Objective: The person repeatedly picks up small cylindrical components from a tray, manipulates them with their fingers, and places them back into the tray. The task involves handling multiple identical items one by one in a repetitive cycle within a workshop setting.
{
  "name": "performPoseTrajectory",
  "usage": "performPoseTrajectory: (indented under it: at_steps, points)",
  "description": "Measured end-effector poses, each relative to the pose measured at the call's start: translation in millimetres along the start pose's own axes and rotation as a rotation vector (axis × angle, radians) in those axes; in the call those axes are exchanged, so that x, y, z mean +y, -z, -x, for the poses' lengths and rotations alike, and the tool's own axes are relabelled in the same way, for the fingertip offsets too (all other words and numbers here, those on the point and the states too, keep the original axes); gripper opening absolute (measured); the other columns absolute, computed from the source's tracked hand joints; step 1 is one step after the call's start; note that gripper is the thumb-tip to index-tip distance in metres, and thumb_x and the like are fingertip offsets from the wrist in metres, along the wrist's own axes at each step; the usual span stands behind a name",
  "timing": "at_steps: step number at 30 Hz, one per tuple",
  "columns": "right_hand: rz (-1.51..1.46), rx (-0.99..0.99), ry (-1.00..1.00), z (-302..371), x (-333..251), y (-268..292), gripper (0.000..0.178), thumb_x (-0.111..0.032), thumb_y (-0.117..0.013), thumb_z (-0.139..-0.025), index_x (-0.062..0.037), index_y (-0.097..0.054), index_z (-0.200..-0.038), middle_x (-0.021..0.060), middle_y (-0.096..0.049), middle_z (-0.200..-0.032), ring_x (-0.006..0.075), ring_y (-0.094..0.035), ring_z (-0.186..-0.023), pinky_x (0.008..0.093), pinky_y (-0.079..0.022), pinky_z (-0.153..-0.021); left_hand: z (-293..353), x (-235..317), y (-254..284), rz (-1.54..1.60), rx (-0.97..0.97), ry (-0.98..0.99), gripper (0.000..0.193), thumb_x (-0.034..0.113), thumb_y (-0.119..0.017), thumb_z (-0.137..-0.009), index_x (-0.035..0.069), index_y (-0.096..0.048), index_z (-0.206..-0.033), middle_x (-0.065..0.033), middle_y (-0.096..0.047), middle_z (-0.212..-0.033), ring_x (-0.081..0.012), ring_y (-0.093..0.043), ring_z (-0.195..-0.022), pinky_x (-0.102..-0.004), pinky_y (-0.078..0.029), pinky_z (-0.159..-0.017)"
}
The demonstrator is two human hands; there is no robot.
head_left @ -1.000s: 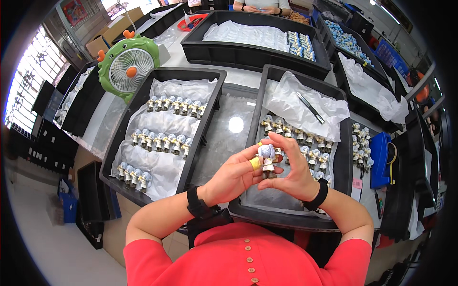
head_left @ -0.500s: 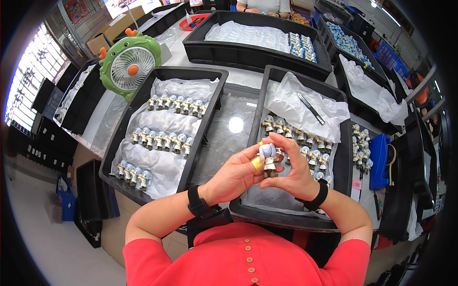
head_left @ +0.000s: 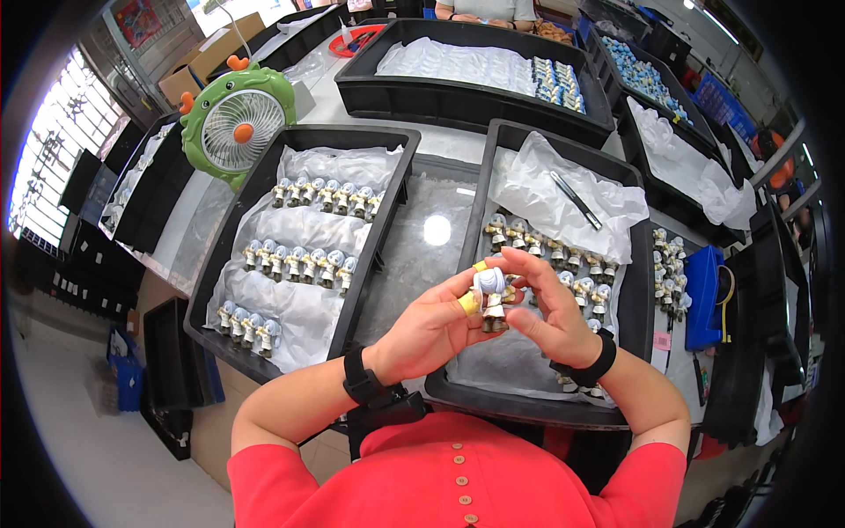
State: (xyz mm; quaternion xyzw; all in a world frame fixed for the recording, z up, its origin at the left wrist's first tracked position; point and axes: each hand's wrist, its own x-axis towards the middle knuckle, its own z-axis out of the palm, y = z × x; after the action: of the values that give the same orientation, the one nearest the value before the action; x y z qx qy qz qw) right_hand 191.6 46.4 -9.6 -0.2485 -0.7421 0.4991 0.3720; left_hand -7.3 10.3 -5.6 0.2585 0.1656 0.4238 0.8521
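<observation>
A small figurine (head_left: 489, 290) with pale blue hair, a white-and-yellow outfit and dark boots stands upright between my hands. My left hand (head_left: 431, 327) is closed on its side, with yellow wraps on the thumb and a finger. My right hand (head_left: 562, 315) curves around the other side, its thumb and fingers spread apart, fingertips close to the figurine. Whether a right fingertip touches it I cannot tell. Below lies the right black tray (head_left: 480, 198), lined with white sheet and holding rows of like figurines (head_left: 581, 286).
The left black tray (head_left: 352, 134) holds three rows of figurines on white sheet. A black pen (head_left: 576, 201) lies on crumpled sheet. Nearby are a green fan (head_left: 204, 158), a blue bin (head_left: 701, 295) and a far black tray (head_left: 422, 104). Another person (head_left: 493, 9) sits across the table.
The figurine has turned in my left hand, its hair now facing differently. My right thumb and fingers have opened and drawn back slightly to the right.
</observation>
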Motion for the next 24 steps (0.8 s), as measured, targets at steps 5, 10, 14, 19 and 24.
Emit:
performPoseTrajectory:
  at_steps: [5, 10, 14, 19, 24]
  points:
    - [-0.236, 0.088, -0.142, 0, -1, -5, 0.043, 0.0, -0.052, -0.09, -0.0027, -0.042, -0.132, 0.009, -0.054, -0.117, 0.0139, -0.053, -0.105, 0.027, -0.049, -0.084, -1, 1, 7, 0.021, 0.006, 0.005, 0.052, 0.014, -0.042, -0.096, 0.007, -0.022, -0.144, -0.0087, -0.044, -0.133, -0.0221, -0.052, -0.117, -0.0374, -0.04, -0.1]
    - [-0.236, 0.121, -0.132, 0, -1, -6, 0.037, 0.002, -0.053, -0.089, -0.0025, -0.048, -0.125, 0.006, -0.057, -0.104, 0.0116, -0.057, -0.094, 0.0244, -0.052, -0.075, 0, -4, 4, 0.054, 0.012, 0.017, 0.053, 0.012, -0.04, -0.095, 0.008, -0.021, -0.144, -0.0092, -0.042, -0.134, -0.0246, -0.048, -0.121, -0.0394, -0.038, -0.103]
    - [-0.255, 0.141, -0.18, 1, -2, -5, 0.037, 0.003, -0.055, -0.088, -0.0035, -0.049, -0.125, 0.0049, -0.057, -0.1, 0.0098, -0.058, -0.088, 0.023, -0.053, -0.072, 1, -7, 4, 0.046, 0.058, 0.062, 0.054, 0.009, -0.036, -0.094, 0.01, -0.019, -0.145, -0.0094, -0.041, -0.135, -0.0251, -0.048, -0.122, -0.04, -0.036, -0.104]
    - [-0.274, 0.143, -0.177, 1, 0, -6, 0.038, 0.002, -0.055, -0.089, -0.0047, -0.049, -0.125, 0.0041, -0.057, -0.1, 0.0091, -0.058, -0.087, 0.0214, -0.052, -0.068, 0, -7, 3, 0.047, 0.076, 0.088, 0.054, 0.007, -0.032, -0.094, 0.01, -0.018, -0.145, -0.0097, -0.041, -0.135, -0.0246, -0.047, -0.123, -0.0399, -0.036, -0.104]
    - [-0.304, 0.132, -0.236, 0, 2, -5, 0.039, 0.001, -0.055, -0.089, -0.0054, -0.048, -0.127, 0.0037, -0.056, -0.101, 0.0085, -0.058, -0.087, 0.0208, -0.052, -0.066, 0, -10, 6, 0.072, 0.092, 0.086, 0.053, 0.006, -0.032, -0.094, 0.009, -0.019, -0.145, -0.0107, -0.042, -0.134, -0.0237, -0.048, -0.122, -0.0391, -0.037, -0.104]
